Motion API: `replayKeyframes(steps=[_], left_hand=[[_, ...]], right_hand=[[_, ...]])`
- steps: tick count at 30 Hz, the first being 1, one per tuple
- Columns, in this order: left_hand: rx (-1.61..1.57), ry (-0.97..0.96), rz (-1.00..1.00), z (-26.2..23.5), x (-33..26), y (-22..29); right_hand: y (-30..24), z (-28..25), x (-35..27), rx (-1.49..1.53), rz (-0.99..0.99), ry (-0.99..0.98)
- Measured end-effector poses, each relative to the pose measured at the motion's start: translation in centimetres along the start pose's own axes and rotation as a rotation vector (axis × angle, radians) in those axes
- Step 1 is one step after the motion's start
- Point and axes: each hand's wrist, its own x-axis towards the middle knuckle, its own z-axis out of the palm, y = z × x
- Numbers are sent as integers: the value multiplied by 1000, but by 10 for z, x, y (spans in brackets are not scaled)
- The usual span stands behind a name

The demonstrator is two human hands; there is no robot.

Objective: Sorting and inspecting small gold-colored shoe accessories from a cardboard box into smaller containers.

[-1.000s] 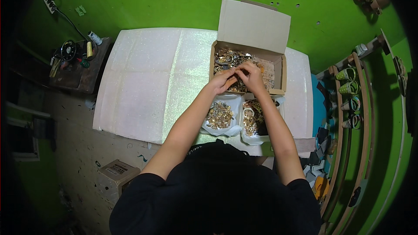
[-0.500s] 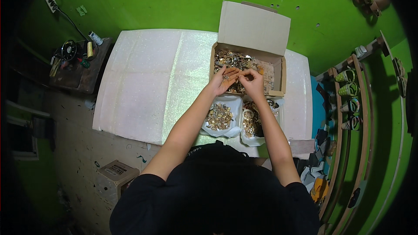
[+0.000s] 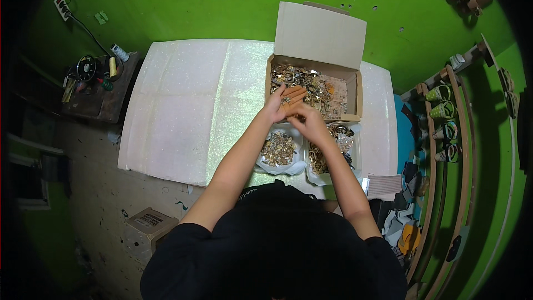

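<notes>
My left hand (image 3: pixel 280 104) is turned palm up at the near left of a cardboard box (image 3: pixel 359 97), cradling small shiny pieces (image 3: pixel 286 100) on its palm. Just below its fingers, my right hand (image 3: pixel 311 125) has its fingers curled and pinched together; whatever they hold is too small to make out. Inside the box lies a heap of gold and silver metal trinkets (image 3: pixel 316 91). Nearer to me, a white plastic-lined tub (image 3: pixel 298 168) holds small gold and silver pieces. Beside it, a second white tub (image 3: pixel 357 158) has ring-shaped and beaded pieces, partly covered by my right forearm.
The box lid (image 3: pixel 321 33) stands up at the back. A whitish glittery sheet (image 3: pixel 172 105) covers the table. To the left is a small dark table (image 3: pixel 105 103) with thread spools; a cardboard carton (image 3: pixel 145 228) sits on the floor. Right, a wooden rack (image 3: pixel 463 161) carries shoes.
My right hand has come down from beside the left fingertips toward the tubs, its fingers turning inward. My left hand stays nearly in place, palm up.
</notes>
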Motion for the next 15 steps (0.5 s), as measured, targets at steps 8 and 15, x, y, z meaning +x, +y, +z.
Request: replayKeyframes(steps=[8, 15], left_hand=[[-11, 63, 9, -1, -4, 1], [4, 95, -12, 8, -7, 0]], right_hand=[[-2, 3, 31, -194, 37, 216], [10, 12, 37, -397, -28, 99]])
